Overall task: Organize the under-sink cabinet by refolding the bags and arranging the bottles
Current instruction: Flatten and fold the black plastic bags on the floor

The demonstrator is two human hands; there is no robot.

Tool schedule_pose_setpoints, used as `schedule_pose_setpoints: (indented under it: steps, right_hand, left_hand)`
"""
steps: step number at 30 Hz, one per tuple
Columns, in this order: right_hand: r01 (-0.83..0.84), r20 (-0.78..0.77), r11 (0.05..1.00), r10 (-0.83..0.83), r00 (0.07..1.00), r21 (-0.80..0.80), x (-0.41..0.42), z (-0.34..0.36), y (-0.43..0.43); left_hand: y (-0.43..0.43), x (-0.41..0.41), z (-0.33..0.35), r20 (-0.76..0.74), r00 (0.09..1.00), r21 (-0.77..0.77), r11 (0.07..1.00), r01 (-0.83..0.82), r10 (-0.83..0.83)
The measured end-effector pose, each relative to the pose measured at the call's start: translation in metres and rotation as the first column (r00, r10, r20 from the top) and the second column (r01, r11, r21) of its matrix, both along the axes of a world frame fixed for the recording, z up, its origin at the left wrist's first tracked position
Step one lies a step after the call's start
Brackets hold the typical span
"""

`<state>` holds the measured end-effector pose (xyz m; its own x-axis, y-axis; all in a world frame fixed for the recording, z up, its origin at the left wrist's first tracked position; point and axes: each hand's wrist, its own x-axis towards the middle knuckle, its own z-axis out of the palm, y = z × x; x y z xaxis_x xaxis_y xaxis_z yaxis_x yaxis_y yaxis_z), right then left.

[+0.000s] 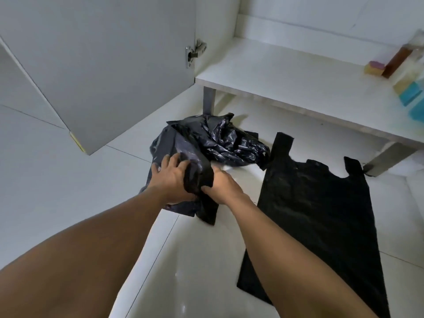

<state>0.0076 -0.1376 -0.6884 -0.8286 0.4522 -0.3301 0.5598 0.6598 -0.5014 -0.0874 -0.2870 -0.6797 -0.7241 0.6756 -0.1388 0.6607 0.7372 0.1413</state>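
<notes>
A crumpled pile of black plastic bags point(220, 138) lies on the white floor in front of the cabinet. My left hand point(171, 177) and my right hand point(223, 185) both grip one dark bag point(199, 180) at the near edge of the pile, its lower end hanging down to the tiles. To the right, a black handled bag point(321, 216) lies spread flat on the floor. Bottles point(410, 88) stand at the far right of the cabinet shelf, partly cut off by the frame edge.
The grey cabinet door point(103, 72) stands open on the left with its hinge showing. The white cabinet shelf point(286, 74) sits on metal legs point(209, 99). A yellow and pink sponge point(374, 67) and a brown bottle point(397, 60) rest on it.
</notes>
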Motion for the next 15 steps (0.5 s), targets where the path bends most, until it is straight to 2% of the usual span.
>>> schedule_pose_setpoints:
  steps: [2, 4, 6, 9, 11, 13, 15]
  right_hand:
    - [0.011, 0.041, 0.999, -0.009, 0.999, -0.04, -0.012, -0.01, -0.01]
    - [0.043, 0.0, 0.997, -0.043, 0.999, -0.063, -0.019, -0.016, -0.013]
    - [0.073, -0.108, 0.99, -0.086, 0.99, -0.121, -0.025, -0.009, -0.011]
    - [0.077, -0.269, 0.98, -0.125, 0.955, -0.183, -0.031, 0.02, 0.0]
    - [0.09, -0.318, 0.94, -0.2, 0.927, -0.329, -0.031, 0.045, 0.005]
    - [0.147, -0.296, 0.795, -0.382, 0.876, -0.589, -0.029, 0.073, 0.007]
    - [0.215, -0.24, 0.641, -0.546, 0.803, -0.737, -0.03, 0.093, 0.015]
  left_hand:
    - [-0.01, -0.006, -0.008, -0.033, 0.994, -0.065, 0.993, 0.102, -0.104]
    - [-0.014, -0.009, -0.013, -0.102, 0.987, -0.047, 0.991, 0.123, -0.127]
    - [-0.016, -0.014, -0.014, -0.154, 0.982, 0.015, 0.993, 0.113, -0.11]
    - [-0.019, -0.022, 0.0, -0.152, 0.988, 0.185, 0.982, 0.043, -0.015]
    - [-0.016, -0.026, 0.019, -0.151, 0.987, 0.314, 0.949, 0.002, 0.048]
    - [-0.006, -0.033, 0.042, -0.001, 0.996, 0.506, 0.859, -0.078, 0.09]
    - [0.007, -0.038, 0.077, 0.31, 0.95, 0.688, 0.677, -0.26, 0.051]
